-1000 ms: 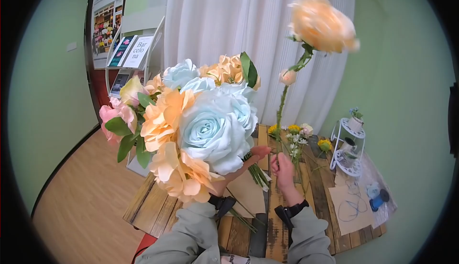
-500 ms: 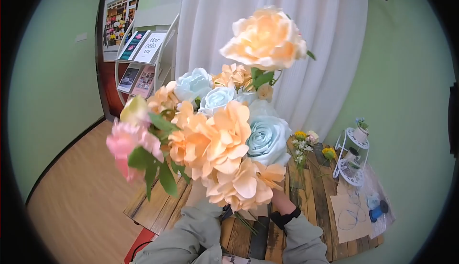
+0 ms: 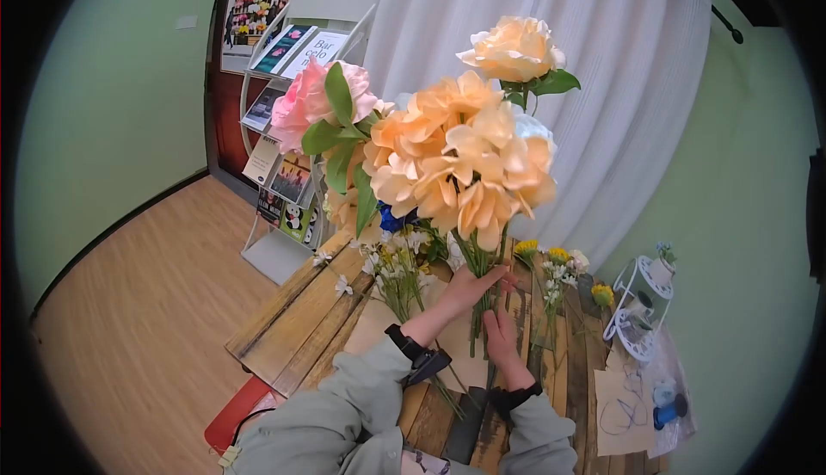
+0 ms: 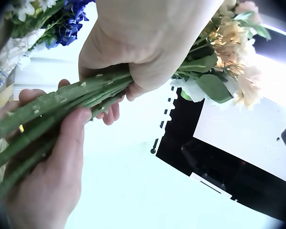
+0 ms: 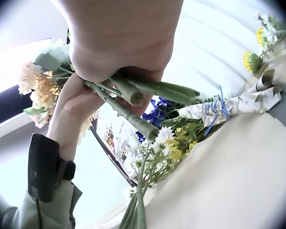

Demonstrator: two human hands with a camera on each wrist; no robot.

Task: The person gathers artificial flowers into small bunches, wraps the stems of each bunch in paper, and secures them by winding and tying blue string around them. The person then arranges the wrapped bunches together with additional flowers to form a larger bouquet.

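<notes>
A bouquet of orange hydrangea-like blooms (image 3: 469,157), pink flowers (image 3: 314,101) and pale blue roses, mostly hidden now, stands upright over the table. My left hand (image 3: 469,290) grips its green stems (image 4: 105,90) just below the flower heads. A long-stemmed peach rose (image 3: 516,49) rises above the rest at the back right, its stem running down among the others. Lower on the bundle, my right hand (image 3: 502,337) holds the stems, its thumb (image 4: 74,126) lying along them. Cut stem ends (image 5: 145,129) poke out below the right hand.
Brown paper (image 3: 374,329) and loose white flowers (image 3: 400,268) lie on the wooden table (image 3: 292,337). A wrapped bunch with blue flowers (image 5: 157,112) lies behind. At the right are yellow flowers (image 3: 602,294), a white tiered stand (image 3: 637,346) and a blue spool (image 3: 671,410).
The peach rose, held apart in my right hand, has come left to the bouquet. The bouquet has turned and become more upright, and my right hand now holds the gathered stems below my left.
</notes>
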